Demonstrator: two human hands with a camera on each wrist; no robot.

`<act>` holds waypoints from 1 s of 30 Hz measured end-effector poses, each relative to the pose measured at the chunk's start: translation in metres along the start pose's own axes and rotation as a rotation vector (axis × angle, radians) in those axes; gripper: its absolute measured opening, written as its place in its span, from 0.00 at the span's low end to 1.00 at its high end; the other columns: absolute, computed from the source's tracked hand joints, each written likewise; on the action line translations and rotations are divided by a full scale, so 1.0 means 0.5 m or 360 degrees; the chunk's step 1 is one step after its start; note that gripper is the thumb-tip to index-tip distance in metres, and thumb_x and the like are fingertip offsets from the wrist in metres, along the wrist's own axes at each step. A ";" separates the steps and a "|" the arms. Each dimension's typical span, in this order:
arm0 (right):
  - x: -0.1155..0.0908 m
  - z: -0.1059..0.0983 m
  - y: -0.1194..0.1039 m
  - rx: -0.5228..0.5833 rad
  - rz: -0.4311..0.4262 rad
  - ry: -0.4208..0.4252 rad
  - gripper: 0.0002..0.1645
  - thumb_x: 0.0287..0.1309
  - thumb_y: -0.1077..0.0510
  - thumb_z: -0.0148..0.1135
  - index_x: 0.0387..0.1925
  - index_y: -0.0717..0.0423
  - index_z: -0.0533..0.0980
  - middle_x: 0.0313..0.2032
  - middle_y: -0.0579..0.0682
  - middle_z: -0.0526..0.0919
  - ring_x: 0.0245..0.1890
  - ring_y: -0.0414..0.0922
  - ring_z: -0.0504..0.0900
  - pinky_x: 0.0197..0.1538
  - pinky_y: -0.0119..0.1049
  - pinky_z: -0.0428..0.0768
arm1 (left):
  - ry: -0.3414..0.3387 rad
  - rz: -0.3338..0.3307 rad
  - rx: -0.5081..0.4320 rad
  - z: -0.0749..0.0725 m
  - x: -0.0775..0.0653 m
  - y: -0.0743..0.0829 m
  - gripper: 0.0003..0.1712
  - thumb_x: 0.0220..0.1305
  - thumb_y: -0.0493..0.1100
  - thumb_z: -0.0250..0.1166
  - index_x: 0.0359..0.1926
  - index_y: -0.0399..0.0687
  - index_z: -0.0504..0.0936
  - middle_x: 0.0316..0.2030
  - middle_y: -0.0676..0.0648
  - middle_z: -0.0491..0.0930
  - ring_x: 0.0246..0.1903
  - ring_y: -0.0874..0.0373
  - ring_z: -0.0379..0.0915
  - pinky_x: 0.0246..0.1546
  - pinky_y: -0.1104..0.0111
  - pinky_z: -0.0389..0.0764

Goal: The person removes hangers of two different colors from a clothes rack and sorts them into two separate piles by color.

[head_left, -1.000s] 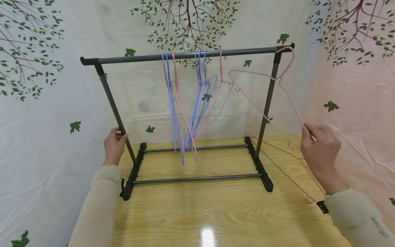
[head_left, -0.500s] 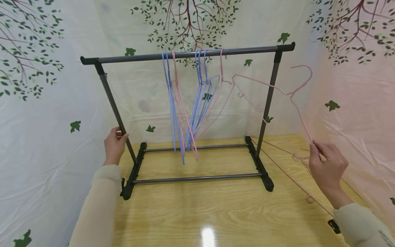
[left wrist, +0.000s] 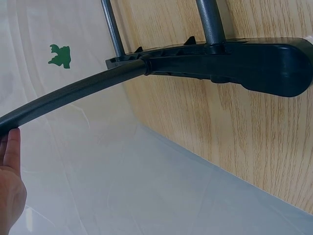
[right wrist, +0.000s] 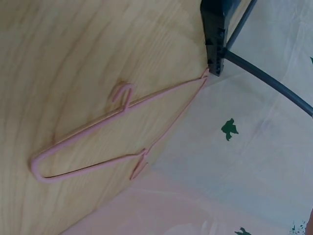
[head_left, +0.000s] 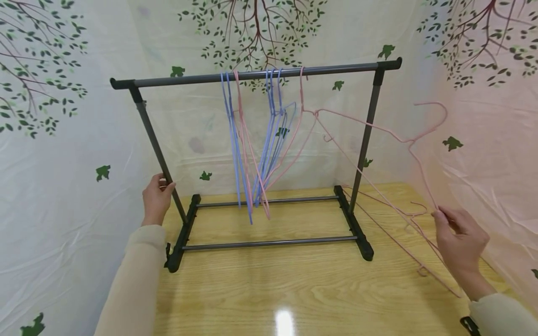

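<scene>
My left hand (head_left: 156,200) holds the left post (head_left: 153,140) of a dark metal clothes rack, thumb in front and fingers behind. In the left wrist view, part of that hand (left wrist: 11,188) touches the post (left wrist: 78,92) at the left edge. On the right, my right hand (head_left: 462,245) pinches a pink clothes hanger (head_left: 412,141) by one shoulder. This hanger is tilted, its hook off the rail and right of the rack. Its far end overlaps a pink hanger (head_left: 301,91) hooked on the rail (head_left: 336,71); I cannot tell whether they touch.
Several blue hangers (head_left: 271,100) and another pink hanger (head_left: 239,100) hang mid-rail. A loose pink hanger (right wrist: 85,131) lies on the wooden table (head_left: 269,289) beside the rack's right foot (head_left: 364,247). Leaf-printed sheeting (head_left: 176,126) encloses the back and sides.
The right hand has moved right and down with the pink hanger, whose hook has come away from the rail's right end. The left hand stays on the post.
</scene>
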State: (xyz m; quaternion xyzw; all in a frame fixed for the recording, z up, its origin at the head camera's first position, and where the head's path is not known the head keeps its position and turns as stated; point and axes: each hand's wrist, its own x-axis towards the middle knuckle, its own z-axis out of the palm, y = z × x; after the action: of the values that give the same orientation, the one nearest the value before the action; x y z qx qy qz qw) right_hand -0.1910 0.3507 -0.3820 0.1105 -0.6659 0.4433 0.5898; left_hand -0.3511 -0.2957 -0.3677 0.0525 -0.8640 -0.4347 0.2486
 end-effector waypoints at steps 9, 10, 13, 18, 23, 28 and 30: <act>-0.014 -0.043 0.008 0.0065 0.0034 0.0054 0.07 0.52 0.76 0.65 0.32 0.83 0.80 0.30 0.38 0.85 0.31 0.27 0.81 0.39 0.15 0.75 | 0.0022 -0.0006 0.0004 -0.001 -0.002 0.004 0.25 0.74 0.43 0.58 0.66 0.36 0.68 0.55 0.31 0.77 0.54 0.38 0.75 0.53 0.48 0.77; -0.016 -0.048 0.009 0.0081 0.0041 0.0057 0.07 0.52 0.77 0.65 0.32 0.83 0.80 0.30 0.38 0.86 0.31 0.28 0.82 0.40 0.15 0.76 | 0.0019 -0.0008 0.0004 -0.001 -0.002 0.004 0.25 0.74 0.43 0.57 0.66 0.36 0.68 0.55 0.31 0.76 0.54 0.38 0.75 0.53 0.48 0.77; -0.024 -0.068 0.021 0.0100 0.0052 0.0070 0.07 0.52 0.77 0.64 0.32 0.85 0.79 0.31 0.39 0.86 0.32 0.28 0.82 0.40 0.15 0.76 | 0.0015 -0.0011 0.0003 -0.001 -0.002 0.003 0.25 0.74 0.43 0.57 0.66 0.36 0.68 0.56 0.32 0.76 0.54 0.38 0.75 0.53 0.48 0.77; -0.038 -0.109 0.056 0.0128 0.0095 0.0096 0.06 0.52 0.78 0.64 0.33 0.83 0.80 0.31 0.44 0.87 0.31 0.29 0.83 0.39 0.15 0.77 | 0.0019 -0.0018 -0.0004 -0.001 -0.003 0.003 0.24 0.74 0.42 0.58 0.66 0.36 0.69 0.55 0.32 0.76 0.54 0.38 0.75 0.53 0.48 0.77; -0.047 -0.141 0.054 0.0138 0.0153 0.0154 0.06 0.54 0.77 0.62 0.35 0.78 0.82 0.32 0.45 0.87 0.31 0.29 0.82 0.36 0.13 0.74 | 0.0019 -0.0017 -0.0007 -0.001 -0.004 0.003 0.24 0.74 0.42 0.58 0.66 0.37 0.68 0.55 0.32 0.76 0.54 0.38 0.75 0.53 0.48 0.77; -0.062 -0.184 0.056 -0.0191 0.0282 0.0154 0.10 0.64 0.69 0.60 0.43 0.73 0.82 0.34 0.30 0.84 0.33 0.24 0.77 0.35 0.12 0.70 | 0.0016 -0.0009 -0.0008 0.000 -0.003 0.004 0.24 0.74 0.42 0.58 0.66 0.37 0.68 0.55 0.32 0.76 0.54 0.38 0.75 0.53 0.48 0.77; -0.068 -0.202 0.059 -0.0451 0.0380 0.0146 0.12 0.68 0.63 0.58 0.47 0.61 0.84 0.35 0.22 0.82 0.33 0.20 0.74 0.35 0.12 0.68 | 0.0016 -0.0008 -0.0013 0.001 -0.002 0.004 0.24 0.74 0.42 0.58 0.66 0.36 0.68 0.55 0.32 0.76 0.54 0.38 0.75 0.53 0.48 0.77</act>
State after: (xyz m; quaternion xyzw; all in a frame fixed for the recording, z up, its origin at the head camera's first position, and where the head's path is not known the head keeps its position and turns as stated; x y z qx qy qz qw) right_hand -0.1320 0.4280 -0.4345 -0.0739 -0.7024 0.4165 0.5725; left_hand -0.3503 -0.2941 -0.3668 0.0559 -0.8608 -0.4385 0.2522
